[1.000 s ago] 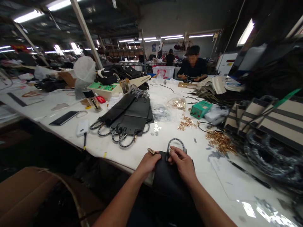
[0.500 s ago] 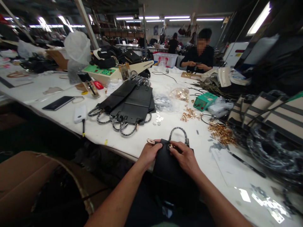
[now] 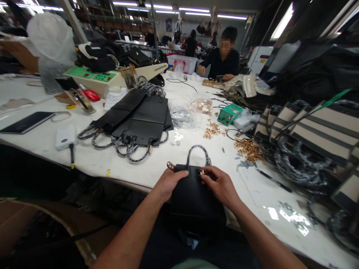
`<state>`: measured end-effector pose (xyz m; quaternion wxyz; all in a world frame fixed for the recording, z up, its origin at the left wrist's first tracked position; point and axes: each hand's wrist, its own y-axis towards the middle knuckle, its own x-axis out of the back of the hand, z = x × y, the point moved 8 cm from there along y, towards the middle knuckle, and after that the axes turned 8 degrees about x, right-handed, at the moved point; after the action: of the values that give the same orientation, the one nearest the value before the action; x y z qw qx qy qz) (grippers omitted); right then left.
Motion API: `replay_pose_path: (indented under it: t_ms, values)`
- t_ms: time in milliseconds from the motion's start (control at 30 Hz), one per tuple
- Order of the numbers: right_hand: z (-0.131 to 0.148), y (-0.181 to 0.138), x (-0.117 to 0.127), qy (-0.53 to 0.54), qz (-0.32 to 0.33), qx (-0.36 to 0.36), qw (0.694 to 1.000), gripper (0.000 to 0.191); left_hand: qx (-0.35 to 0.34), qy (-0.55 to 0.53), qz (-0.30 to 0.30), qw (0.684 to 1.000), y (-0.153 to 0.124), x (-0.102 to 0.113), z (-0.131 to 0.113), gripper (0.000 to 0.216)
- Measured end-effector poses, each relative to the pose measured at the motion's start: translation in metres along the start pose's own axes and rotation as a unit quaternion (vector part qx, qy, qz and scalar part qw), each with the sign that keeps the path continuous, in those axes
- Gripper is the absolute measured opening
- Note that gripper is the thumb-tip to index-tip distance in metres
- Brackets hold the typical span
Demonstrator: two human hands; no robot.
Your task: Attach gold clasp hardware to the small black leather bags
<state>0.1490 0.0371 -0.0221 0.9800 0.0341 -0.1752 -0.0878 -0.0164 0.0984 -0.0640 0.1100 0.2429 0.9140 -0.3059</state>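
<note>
A black handbag (image 3: 196, 196) rests at the table's front edge, its plastic-wrapped handle (image 3: 198, 147) standing up. My left hand (image 3: 168, 183) grips the bag's upper left edge, thumb on the front panel by the handle base. A gold metal clasp piece (image 3: 171, 166) sticks out just beyond that hand. My right hand (image 3: 218, 183) pinches a small gold metal fitting (image 3: 202, 172) with thumb and fingertips against the bag's upper front. Whether the fitting's prongs are in the leather cannot be made out.
Black bag panels with wrapped handles (image 3: 140, 121) lie stacked at left centre. Gold fittings (image 3: 249, 149) are heaped on the right, near a green box (image 3: 230, 114) and a black pen-like tool (image 3: 273, 180). Striped bags (image 3: 322, 130) crowd the far right. A co-worker (image 3: 224, 56) sits across the table.
The view has turned right. The bag's front now faces me more squarely, and my left hand has its thumb near the handle base. My right hand still pinches the gold fitting.
</note>
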Motion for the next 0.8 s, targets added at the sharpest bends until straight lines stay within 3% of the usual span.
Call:
replay_pose_path:
  t_ms: [100,300,800]
  values:
    - [0.011,-0.001,0.006,-0.039,0.010,0.024,0.999,0.020,0.018,-0.063,0.011,0.998,0.000,-0.005,0.004,0.025]
    - [0.002,-0.004,0.016,-0.002,0.052,-0.059,0.997,0.029,0.083,-0.144,0.020,0.986,0.004,-0.012,0.014,0.022]
    - [0.007,0.006,0.013,-0.087,0.081,0.004,0.993,0.018,0.138,-0.138,0.083,0.977,0.001,-0.015,0.020,0.020]
